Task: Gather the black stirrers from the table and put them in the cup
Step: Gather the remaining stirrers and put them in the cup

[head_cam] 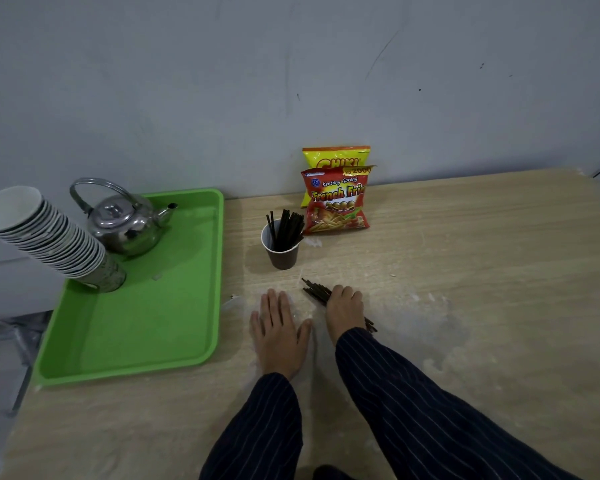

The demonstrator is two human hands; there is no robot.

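A dark paper cup (282,249) stands on the wooden table (465,271) and holds several black stirrers (286,226) upright. Nearer to me, a bundle of black stirrers (315,289) lies on the table. My right hand (344,310) is curled over this bundle, fingers closed around it; its ends stick out at the upper left and at the lower right by my wrist. My left hand (278,329) rests flat on the table just left of the bundle, palm down, fingers apart, holding nothing.
A green tray (187,323) at the left carries a metal kettle (125,221) and a tilted stack of paper cups (45,237). Two snack bags (336,199) lean against the wall behind the cup. The table's left edge runs beside the tray.
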